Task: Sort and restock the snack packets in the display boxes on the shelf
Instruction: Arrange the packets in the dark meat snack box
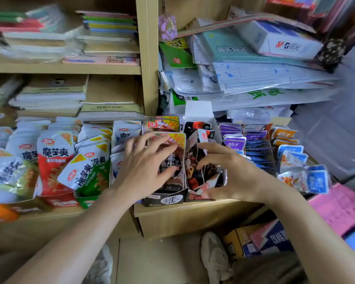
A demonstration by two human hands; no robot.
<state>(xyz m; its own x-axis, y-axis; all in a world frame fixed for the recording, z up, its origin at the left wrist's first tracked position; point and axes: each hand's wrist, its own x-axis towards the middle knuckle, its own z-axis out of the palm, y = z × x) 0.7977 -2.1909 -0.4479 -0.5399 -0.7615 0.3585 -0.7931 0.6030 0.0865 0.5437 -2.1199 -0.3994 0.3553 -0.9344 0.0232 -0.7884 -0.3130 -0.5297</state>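
My left hand [146, 167] lies flat, fingers spread, pressing the brown packets [171, 160] in their black display box [164, 198] at the front edge of the shelf [182, 210]. My right hand [228, 171] curls fingers and thumb round a crooked bunch of black-and-red packets [195, 173] in the neighbouring box [194, 197]. That bunch is fanned unevenly, so a few could slip loose or snag on the box wall, and a hard push might tip either box off the shelf.
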